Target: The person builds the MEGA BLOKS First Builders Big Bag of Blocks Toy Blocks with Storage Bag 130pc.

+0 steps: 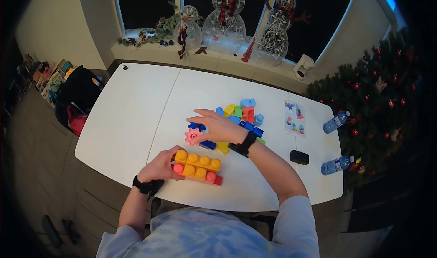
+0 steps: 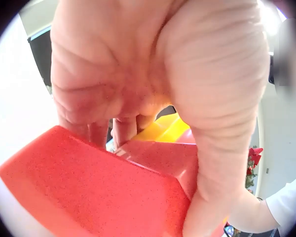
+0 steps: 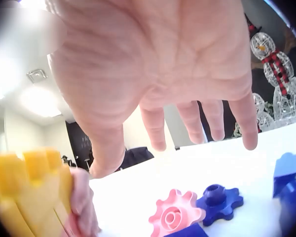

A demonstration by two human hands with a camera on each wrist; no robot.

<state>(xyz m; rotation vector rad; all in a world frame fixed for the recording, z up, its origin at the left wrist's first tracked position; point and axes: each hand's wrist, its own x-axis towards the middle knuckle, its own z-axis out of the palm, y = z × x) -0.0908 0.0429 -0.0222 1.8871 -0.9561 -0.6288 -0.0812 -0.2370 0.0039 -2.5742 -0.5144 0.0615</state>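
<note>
My left hand [image 1: 157, 168] grips the left end of a stack of toy building blocks. Yellow studded blocks [image 1: 196, 161] sit on top, and a red block [image 2: 93, 185] fills the front of the left wrist view, with the thumb against its side. Over the table my right hand [image 1: 221, 127] is held with its fingers spread and nothing in them. Beneath it, a pink gear [image 3: 176, 213] lies beside a dark blue gear [image 3: 218, 203] in the right wrist view. A blue block [image 1: 208, 145] and a yellow piece [image 1: 223, 148] lie near the right wrist.
Several loose blocks, among them a red one [image 1: 248, 114] and a green one [image 1: 238, 111], lie beyond the right hand. Farther right are a picture sheet [image 1: 295, 117], a black case [image 1: 299, 157] and two water bottles [image 1: 337, 122]. The white table [image 1: 123, 107] meets a decorated windowsill.
</note>
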